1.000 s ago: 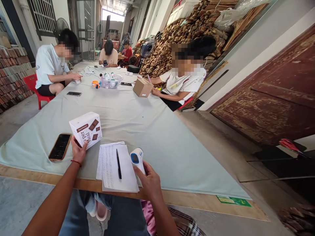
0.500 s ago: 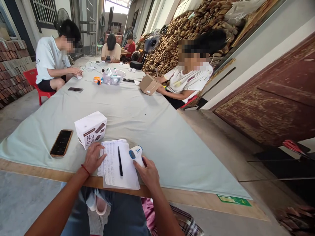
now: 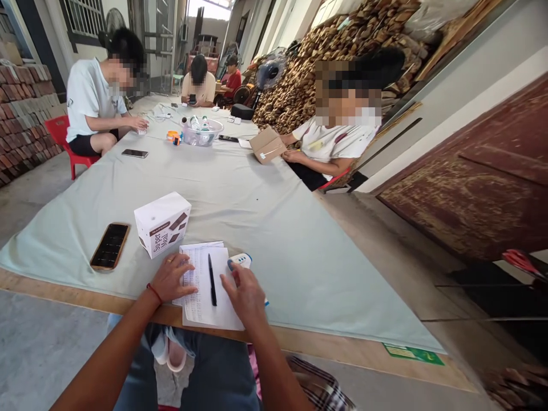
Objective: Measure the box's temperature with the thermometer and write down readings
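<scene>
My left hand (image 3: 172,278) rests on the left edge of a small stack of handwritten paper (image 3: 196,302), fingers spread and holding nothing. A black pen (image 3: 212,281) lies on the top sheet between my hands. Over the paper's right edge is my right hand (image 3: 247,294), its thumb and fingers apart. Just behind it a white and blue infrared thermometer (image 3: 242,260) lies on the table, its handle mostly hidden by that hand. A white box (image 3: 161,224) printed "Super Meal" stands beyond my left hand, and a phone (image 3: 110,246) lies left of the box.
The cloth-covered table (image 3: 291,251) stretches away from me. Farther along are a plastic basin (image 3: 202,137) of bottles, an orange tape dispenser (image 3: 173,137) and another phone (image 3: 135,153). A person on the right holds a cardboard box (image 3: 268,145); others sit at the left and far end.
My right hand has let go of the thermometer, which now lies on the table, and has moved left toward the pen. My left hand has spread slightly farther over the paper.
</scene>
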A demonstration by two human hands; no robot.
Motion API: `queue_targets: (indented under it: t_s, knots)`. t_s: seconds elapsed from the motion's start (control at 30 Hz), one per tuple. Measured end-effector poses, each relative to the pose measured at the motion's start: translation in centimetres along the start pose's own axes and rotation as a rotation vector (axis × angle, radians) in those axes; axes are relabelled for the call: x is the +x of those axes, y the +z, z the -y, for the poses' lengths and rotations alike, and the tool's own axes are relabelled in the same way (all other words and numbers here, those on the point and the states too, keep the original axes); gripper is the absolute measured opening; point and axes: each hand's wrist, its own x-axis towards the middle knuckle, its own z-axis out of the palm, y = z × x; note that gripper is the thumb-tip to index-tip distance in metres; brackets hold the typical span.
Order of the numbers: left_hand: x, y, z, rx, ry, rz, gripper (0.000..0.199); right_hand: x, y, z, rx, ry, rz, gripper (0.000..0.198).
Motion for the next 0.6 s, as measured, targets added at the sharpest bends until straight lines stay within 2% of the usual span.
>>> queue_targets:
  t_s: [0.07, 0.17, 0.3, 0.43, 0.6]
  knots:
    - [0.0, 0.1, 0.0, -0.001, 0.0, 0.0, 0.052, 0.0, 0.9, 1.3, 0.044, 0.025, 0.094, 0.038]
    - [-0.2, 0.3, 0.1, -0.007, 0.003, -0.003, 0.054, 0.2, 2.3, 2.5, -0.025, 0.081, 0.195, 0.039]
    - [-0.3, 0.6, 0.2, -0.003, -0.009, -0.012, 0.055, 0.5, 3.2, 2.7, -0.022, 0.079, 0.243, 0.041]
    - [-0.4, 0.8, 0.2, 0.003, -0.013, -0.018, 0.055, 0.1, 3.1, 1.8, 0.321, 0.097, 0.174, 0.042]
    - [-0.4, 0.7, 0.1, -0.002, -0.019, -0.018, 0.055, -0.9, 3.3, 0.9, 0.721, 0.228, 0.1, 0.04]
